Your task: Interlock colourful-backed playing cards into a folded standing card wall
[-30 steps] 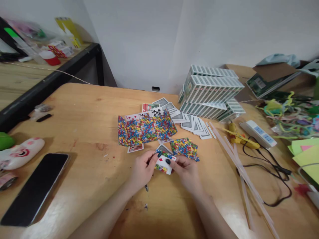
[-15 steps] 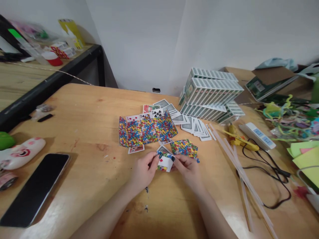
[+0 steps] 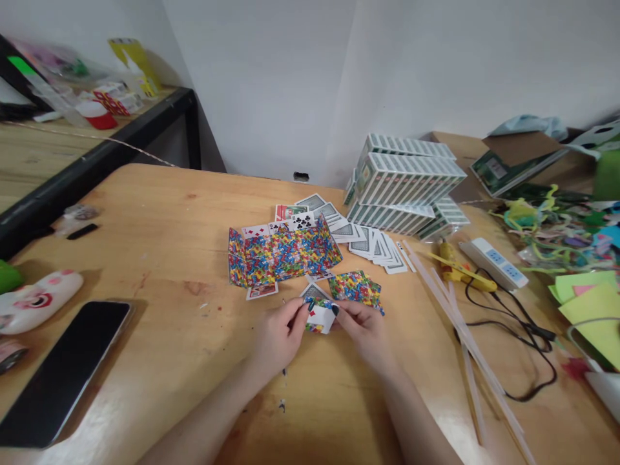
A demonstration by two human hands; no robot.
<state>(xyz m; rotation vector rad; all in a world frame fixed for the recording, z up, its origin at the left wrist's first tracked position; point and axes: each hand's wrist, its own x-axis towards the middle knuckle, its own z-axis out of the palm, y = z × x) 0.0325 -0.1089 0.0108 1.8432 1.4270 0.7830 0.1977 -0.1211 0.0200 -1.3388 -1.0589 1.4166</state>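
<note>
Between my two hands is a playing card (image 3: 320,315) with a red diamond, edged along its top and bottom by colourful patterned paper. My left hand (image 3: 283,329) pinches its left side, and my right hand (image 3: 361,329) pinches its right side. Just beyond stands a folded structure (image 3: 285,255) of cards covered in the same multicoloured pattern, with bare card faces showing along its back. A patterned piece (image 3: 357,289) lies beside my right fingers. Under the held card, a grey-backed card (image 3: 316,290) is partly hidden.
Spread cards (image 3: 378,248) lie behind, before stacked card boxes (image 3: 411,181). At right are glue sticks (image 3: 465,336), a yellow glue gun (image 3: 465,271) with its cord and a power strip (image 3: 494,263). A phone (image 3: 68,371) and a white toy (image 3: 43,300) sit at left.
The view has shifted slightly. Both hands keep their pinch on the card, with almost no visible movement.
</note>
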